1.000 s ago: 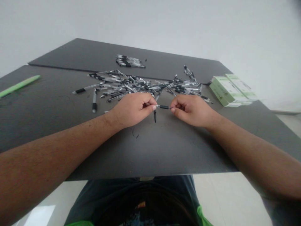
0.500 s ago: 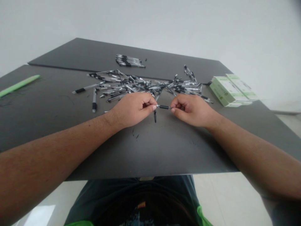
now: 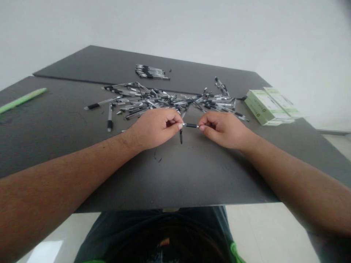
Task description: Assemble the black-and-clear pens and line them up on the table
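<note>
Between my two hands a pen (image 3: pixel 191 125) with a black grip lies level above the table. My left hand (image 3: pixel 161 126) pinches its left end between thumb and fingers. At its right end, the thumb and forefinger of my right hand (image 3: pixel 221 128) are closed on the tip. A small black piece (image 3: pixel 181 137), perhaps a pen cap, shows just below my left fingertips; whether it touches them I cannot tell. Beyond both hands spreads a loose heap of clear pens and black parts (image 3: pixel 159 99), partly hidden by my left hand.
A neat bundle of pens (image 3: pixel 151 71) lies on the farther table. Green and white boxes (image 3: pixel 270 106) stand at the right. A long light-green object (image 3: pixel 23 100) lies at the far left of the dark table (image 3: pixel 175 179). One loose pen (image 3: pixel 110 117) points toward me, left of the heap.
Both hands keep nearly the same place and grip on the pen. The whole view has shifted very slightly; nothing else has visibly moved.
</note>
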`<control>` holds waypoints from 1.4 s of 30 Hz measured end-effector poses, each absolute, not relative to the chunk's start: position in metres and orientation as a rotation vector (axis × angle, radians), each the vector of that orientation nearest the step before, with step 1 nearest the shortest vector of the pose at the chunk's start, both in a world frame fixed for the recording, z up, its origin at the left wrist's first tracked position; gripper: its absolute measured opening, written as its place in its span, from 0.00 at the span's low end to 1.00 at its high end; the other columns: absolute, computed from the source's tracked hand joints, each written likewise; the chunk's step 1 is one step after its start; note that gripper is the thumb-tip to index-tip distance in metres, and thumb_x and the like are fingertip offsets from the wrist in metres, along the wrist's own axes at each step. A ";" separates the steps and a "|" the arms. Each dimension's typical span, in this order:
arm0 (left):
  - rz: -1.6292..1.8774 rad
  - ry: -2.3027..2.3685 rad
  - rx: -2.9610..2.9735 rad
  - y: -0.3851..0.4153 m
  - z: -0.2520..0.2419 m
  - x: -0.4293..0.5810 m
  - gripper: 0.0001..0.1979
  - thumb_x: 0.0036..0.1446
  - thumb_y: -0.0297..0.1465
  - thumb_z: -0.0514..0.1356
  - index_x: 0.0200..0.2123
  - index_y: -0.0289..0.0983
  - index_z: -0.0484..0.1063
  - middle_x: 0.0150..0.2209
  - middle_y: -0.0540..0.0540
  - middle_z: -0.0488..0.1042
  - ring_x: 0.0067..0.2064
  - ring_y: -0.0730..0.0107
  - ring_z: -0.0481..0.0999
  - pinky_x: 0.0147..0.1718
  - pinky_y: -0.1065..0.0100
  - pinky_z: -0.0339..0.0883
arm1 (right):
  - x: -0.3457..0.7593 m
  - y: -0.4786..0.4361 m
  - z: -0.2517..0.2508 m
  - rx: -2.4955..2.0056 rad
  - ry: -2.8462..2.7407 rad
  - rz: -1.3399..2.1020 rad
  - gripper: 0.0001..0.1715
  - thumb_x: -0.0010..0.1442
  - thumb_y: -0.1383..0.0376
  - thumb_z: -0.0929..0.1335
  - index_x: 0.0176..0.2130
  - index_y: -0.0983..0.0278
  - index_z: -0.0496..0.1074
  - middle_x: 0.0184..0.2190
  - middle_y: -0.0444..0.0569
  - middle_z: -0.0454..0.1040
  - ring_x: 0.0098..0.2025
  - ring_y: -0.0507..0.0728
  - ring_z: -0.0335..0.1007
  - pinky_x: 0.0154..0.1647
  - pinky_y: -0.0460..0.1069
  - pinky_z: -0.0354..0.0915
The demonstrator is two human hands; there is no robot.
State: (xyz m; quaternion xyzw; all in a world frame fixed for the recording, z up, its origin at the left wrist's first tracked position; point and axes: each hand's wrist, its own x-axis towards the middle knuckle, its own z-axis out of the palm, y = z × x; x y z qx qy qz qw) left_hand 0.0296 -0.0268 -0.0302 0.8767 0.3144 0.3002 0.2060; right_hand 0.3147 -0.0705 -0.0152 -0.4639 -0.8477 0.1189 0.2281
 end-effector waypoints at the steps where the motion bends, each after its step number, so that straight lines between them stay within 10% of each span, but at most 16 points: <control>1: 0.836 0.876 2.436 -0.027 -0.030 0.030 0.10 0.68 0.37 0.63 0.41 0.41 0.84 0.35 0.49 0.86 0.36 0.64 0.82 0.40 0.62 0.70 | 0.315 -0.070 -0.016 -1.280 -2.331 0.331 0.06 0.68 0.60 0.71 0.40 0.58 0.79 0.30 0.44 0.81 0.30 0.57 0.72 0.35 0.51 0.62; 42: 0.884 0.843 2.486 -0.024 -0.033 0.025 0.08 0.70 0.33 0.63 0.39 0.41 0.83 0.35 0.50 0.84 0.37 0.65 0.81 0.39 0.65 0.68 | 0.314 -0.070 -0.019 -1.245 -2.335 0.377 0.06 0.71 0.63 0.70 0.42 0.60 0.79 0.33 0.46 0.81 0.34 0.56 0.76 0.37 0.50 0.65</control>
